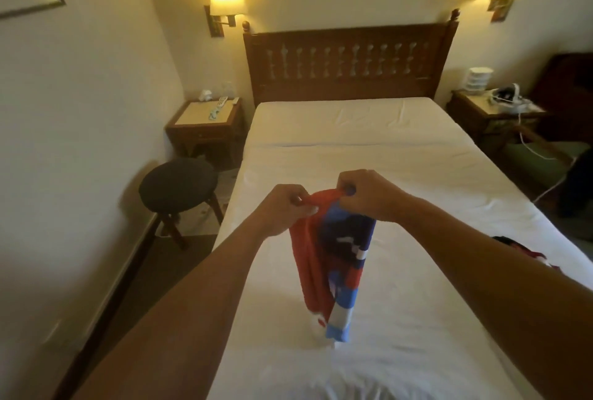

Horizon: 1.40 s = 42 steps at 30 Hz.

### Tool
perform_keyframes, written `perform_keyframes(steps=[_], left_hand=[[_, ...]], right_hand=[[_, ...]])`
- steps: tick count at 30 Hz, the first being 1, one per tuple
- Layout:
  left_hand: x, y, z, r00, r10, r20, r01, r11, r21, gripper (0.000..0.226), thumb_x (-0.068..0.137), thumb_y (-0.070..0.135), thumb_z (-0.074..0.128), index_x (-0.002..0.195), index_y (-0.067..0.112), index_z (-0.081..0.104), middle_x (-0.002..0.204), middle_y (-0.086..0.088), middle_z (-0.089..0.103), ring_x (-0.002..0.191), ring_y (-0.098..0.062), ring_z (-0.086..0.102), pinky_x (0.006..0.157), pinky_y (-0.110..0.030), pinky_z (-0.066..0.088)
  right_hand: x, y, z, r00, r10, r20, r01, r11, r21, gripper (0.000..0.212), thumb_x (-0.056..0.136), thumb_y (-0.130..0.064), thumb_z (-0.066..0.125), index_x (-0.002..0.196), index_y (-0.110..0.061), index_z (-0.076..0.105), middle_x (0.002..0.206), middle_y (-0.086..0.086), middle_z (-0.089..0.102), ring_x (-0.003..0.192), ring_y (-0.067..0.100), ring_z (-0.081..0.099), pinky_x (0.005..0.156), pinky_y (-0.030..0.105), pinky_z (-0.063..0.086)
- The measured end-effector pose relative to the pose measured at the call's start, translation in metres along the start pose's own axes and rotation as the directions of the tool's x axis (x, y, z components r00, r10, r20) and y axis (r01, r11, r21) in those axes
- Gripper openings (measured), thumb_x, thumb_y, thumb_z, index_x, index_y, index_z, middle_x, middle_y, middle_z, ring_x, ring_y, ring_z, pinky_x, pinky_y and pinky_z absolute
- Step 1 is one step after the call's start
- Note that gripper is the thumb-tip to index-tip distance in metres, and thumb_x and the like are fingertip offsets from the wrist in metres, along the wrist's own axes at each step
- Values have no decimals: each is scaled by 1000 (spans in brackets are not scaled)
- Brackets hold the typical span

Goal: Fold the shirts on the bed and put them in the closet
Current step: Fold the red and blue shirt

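Both hands, left hand (282, 207) and right hand (365, 194), pinch the top edge of the shirt (333, 258); it hangs lengthwise straight down, its lower end touching the bed (417, 271).

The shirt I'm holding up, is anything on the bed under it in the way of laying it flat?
Nothing visible: both hands, left hand and right hand, hold the shirt over bare bed.

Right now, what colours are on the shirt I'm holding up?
Shirt: orange-red with blue, navy and white blocks; head view.
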<state>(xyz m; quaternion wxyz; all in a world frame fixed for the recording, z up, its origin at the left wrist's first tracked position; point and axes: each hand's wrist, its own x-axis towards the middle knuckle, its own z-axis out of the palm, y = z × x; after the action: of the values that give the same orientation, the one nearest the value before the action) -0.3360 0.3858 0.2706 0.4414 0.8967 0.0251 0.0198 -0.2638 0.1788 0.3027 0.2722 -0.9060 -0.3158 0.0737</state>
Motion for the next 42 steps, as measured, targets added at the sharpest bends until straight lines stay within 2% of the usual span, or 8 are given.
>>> perform_keyframes(steps=[4,13,17,20,29,33,36,42], left_hand=[[-9,21,-6,993,97,-66,-93,993,68,15,91,28,75,88,13,76,79,3,67,72,-9,59,63,-23,43],[-31,41,-47,994,25,-105,-1,975,223,16,95,32,71,99,17,72,98,2,66,90,-11,62,65,-23,43],[-37,41,-60,994,-80,76,56,959,279,23,93,32,74,104,12,76,95,1,70,92,-18,67,72,-27,51],[-46,42,-61,975,-152,162,125,978,165,28,93,33,74,106,9,78,101,-6,76,97,-24,72,88,-35,57],[-67,27,-72,972,-223,76,236,930,-281,31,82,29,82,102,7,76,102,-7,76,89,-19,75,64,-22,57],[-62,16,-81,960,-243,141,240,970,40,37,73,41,89,99,17,79,100,-2,77,92,-22,74,84,-35,60],[-56,6,-79,923,-319,214,242,916,320,41,75,36,88,111,20,77,104,0,76,95,-19,73,87,-37,59],[-45,-17,-61,987,-140,-78,159,775,612,22,93,32,70,111,19,74,109,-1,70,96,-18,66,85,-35,54]], right_hand=[[-24,10,13,995,77,60,-67,985,-161,30,79,-4,58,61,-20,40,65,1,46,69,25,49,61,33,38],[-46,27,-8,926,224,-304,-232,973,10,20,78,0,54,64,-12,48,63,4,48,61,23,43,53,32,33],[-43,10,-24,923,166,-346,-200,978,-64,14,83,-5,53,76,-16,59,78,1,55,75,23,54,64,34,47],[-42,5,-35,938,124,-323,-213,943,-257,13,90,-9,50,85,-18,58,89,1,55,82,24,57,71,37,51],[-45,3,-43,912,123,-391,-296,858,-420,16,94,-18,61,109,-14,59,107,7,58,94,28,62,83,44,58],[-48,9,-42,891,141,-431,-343,832,-436,17,96,-22,60,111,-15,60,104,5,59,94,25,62,83,43,58],[-50,9,-41,879,129,-459,-356,819,-451,16,94,-21,60,109,-15,59,105,6,59,97,25,59,83,43,57],[-61,21,-41,872,132,-472,-362,823,-439,13,95,-18,59,108,-14,60,105,6,58,97,24,58,81,40,56]])
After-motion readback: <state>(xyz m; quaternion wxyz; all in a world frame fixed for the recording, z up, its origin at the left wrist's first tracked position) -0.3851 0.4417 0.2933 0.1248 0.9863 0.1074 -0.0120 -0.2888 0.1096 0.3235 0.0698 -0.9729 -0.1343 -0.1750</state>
